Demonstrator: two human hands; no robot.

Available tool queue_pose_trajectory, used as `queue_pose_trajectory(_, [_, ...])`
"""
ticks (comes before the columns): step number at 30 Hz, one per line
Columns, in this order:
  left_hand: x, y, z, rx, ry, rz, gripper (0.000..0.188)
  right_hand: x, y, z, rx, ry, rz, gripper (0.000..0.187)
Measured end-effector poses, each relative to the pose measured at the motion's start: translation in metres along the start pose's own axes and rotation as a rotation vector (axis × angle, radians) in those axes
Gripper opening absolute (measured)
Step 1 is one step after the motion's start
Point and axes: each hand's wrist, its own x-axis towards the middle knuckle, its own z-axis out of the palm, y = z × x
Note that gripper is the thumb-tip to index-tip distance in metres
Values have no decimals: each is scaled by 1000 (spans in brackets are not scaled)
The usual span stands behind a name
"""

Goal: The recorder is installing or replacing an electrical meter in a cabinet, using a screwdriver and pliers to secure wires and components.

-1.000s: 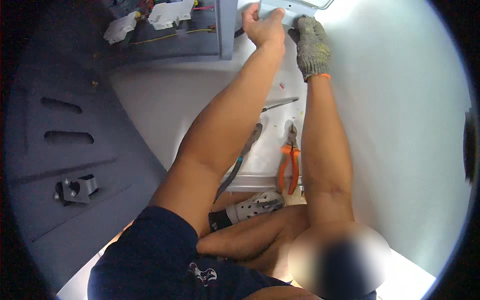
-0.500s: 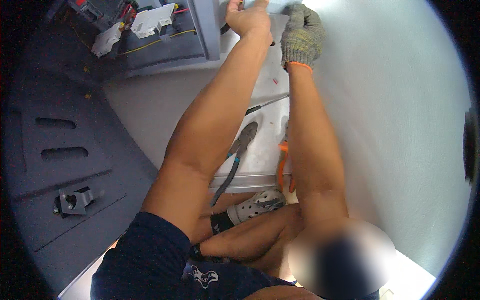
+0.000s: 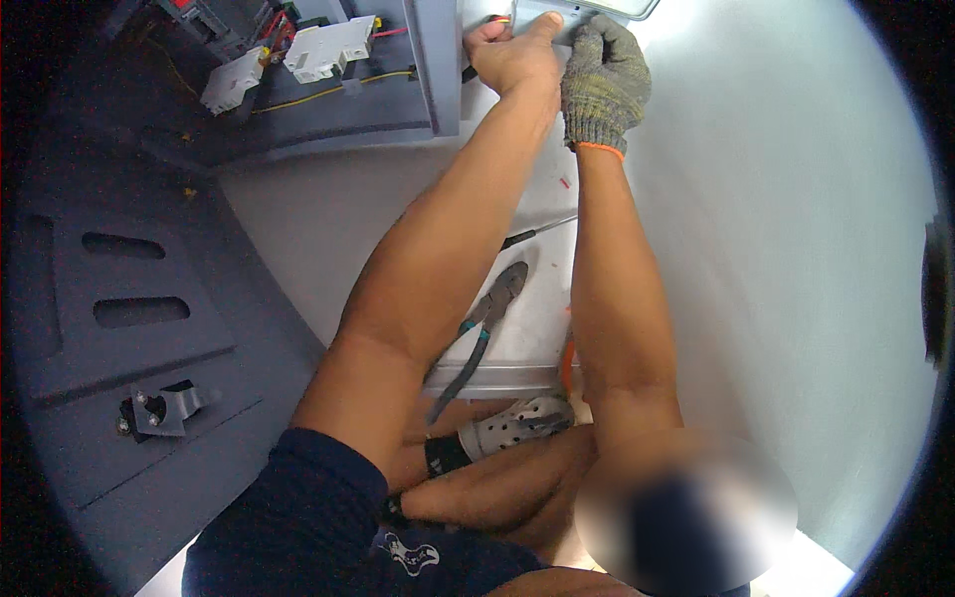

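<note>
My bare left hand (image 3: 517, 62) reaches to the top of the view, against the lower edge of a light grey box (image 3: 637, 8) that is mostly cut off. Its fingers are bent, and small coloured wire ends (image 3: 502, 19) show beside them; what it grips is hidden. Close by on the right, my right hand (image 3: 605, 88) wears a grey-yellow knitted glove with an orange cuff edge. Those gloved fingers are curled at the same box, with whatever is in them out of sight.
Below my arms lie a dark screwdriver (image 3: 519, 239), pliers (image 3: 509, 284) with dark handles and an orange-handled tool (image 3: 568, 366), partly covered. At upper left, white circuit breakers (image 3: 330, 52) hang in a grey metal cabinet (image 3: 446, 90). A pale wall (image 3: 796, 249) rises at right.
The whole scene has shifted slightly down and right in the view, bringing more of the grey box into sight. My left hand is now closer to the gloved right hand.
</note>
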Motion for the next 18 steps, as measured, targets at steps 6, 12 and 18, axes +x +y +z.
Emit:
queue_pose_trajectory(6, [-12, 15, 3, -49, 79, -254, 72, 3, 4, -5, -108, -34, 15, 19])
queue_pose_trajectory(12, [-13, 10, 3, -138, 57, -200, 79, 4, 8, -1, -4, 30, -127, 17])
queue_pose_trajectory(18, [-35, 20, 7, -72, 131, -157, 83, 5, 23, -8, 185, 104, -56, 19])
